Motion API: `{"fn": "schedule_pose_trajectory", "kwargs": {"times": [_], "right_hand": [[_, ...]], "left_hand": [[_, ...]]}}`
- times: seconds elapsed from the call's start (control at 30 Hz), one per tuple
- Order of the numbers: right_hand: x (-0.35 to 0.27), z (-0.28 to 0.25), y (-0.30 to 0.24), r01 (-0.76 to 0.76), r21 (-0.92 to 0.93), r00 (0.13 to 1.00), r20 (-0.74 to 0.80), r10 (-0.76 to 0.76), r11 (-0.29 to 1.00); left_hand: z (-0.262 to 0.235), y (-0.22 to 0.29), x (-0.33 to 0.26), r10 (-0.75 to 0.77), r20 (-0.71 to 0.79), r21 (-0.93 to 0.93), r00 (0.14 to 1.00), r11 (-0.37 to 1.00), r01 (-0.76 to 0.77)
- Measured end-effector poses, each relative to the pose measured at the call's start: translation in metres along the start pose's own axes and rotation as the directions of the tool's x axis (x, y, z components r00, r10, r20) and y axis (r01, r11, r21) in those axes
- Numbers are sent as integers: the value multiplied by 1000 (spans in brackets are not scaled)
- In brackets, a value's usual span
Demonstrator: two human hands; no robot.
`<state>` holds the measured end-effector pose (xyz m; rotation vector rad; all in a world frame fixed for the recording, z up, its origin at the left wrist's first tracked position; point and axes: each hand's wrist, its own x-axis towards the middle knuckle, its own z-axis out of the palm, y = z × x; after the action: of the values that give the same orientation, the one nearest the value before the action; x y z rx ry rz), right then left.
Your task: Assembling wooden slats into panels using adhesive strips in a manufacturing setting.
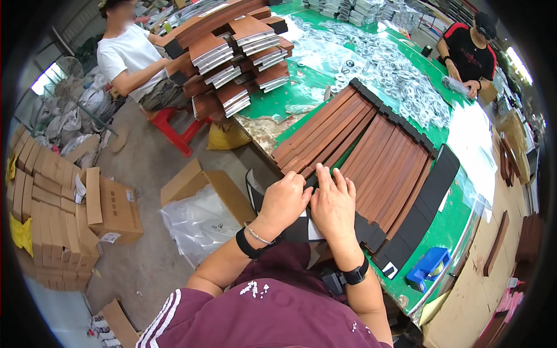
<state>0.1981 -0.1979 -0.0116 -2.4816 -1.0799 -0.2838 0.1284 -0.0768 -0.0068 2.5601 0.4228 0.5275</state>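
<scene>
Reddish-brown slats (380,168) lie side by side in two fanned groups with a narrow gap between them. Black caps (394,113) line their far ends. At the near ends of the slats, my left hand (284,200) has its fingers curled in; what they grip is hidden. Close beside it, my right hand (335,206) lies with fingers stretched over the near edge of the slats, by the gap. Along the right of the slats runs a long black strip (420,203). A black and white piece (310,228) shows below my hands, partly covered.
Bundled slats (232,55) are stacked at the far left of the green table (426,232). Metal pieces in clear plastic (371,58) spread behind. A blue tape dispenser (428,268) stands right. An opened carton (203,203) sits left on the floor. Two people work across the table.
</scene>
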Motion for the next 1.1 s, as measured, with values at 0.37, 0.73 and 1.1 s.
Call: {"fn": "schedule_pose_trajectory", "kwargs": {"times": [0.37,0.73,1.1], "right_hand": [[-1,-1,2,62,-44,998,-6,-63,997],[-2,0,1,53,-40,998,-15,-54,998],[-1,1,4,113,-44,992,-47,-115,993]], "left_hand": [[-4,-2,-17,34,-29,-3,999,999,-34],[9,-4,-16,0,-62,1,998,1000,0],[8,-3,-12,-14,-60,-23,998,1000,13]]}}
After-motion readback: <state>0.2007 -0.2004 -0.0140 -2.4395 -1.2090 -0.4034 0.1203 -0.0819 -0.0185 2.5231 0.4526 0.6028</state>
